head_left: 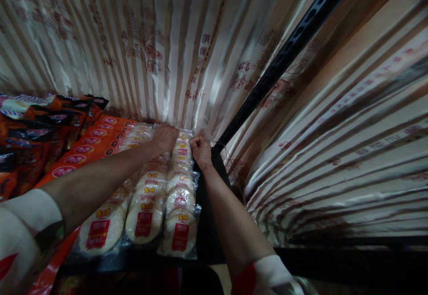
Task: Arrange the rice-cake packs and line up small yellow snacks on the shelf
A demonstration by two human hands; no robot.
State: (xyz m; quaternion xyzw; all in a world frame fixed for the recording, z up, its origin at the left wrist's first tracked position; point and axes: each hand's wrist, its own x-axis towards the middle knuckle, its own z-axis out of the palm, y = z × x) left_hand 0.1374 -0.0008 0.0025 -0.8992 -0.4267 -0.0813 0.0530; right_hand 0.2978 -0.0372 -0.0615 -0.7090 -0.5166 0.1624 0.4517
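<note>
Crackers (180, 228): round, pale, clear-wrapped, red-labelled | hands: slightly apart, grip on crackers unclear

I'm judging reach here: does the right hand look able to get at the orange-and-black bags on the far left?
Probably not directly: the left forearm and rows of wrapped crackers lie between the right hand and those bags. The left arm would likely have to move first.

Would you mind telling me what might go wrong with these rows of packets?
The right hand might snag the thin wire beside the black post. The left hand, reaching across, could disturb the rows of packets. Front packets lie near the shelf edge, so a push might drop one.
</note>
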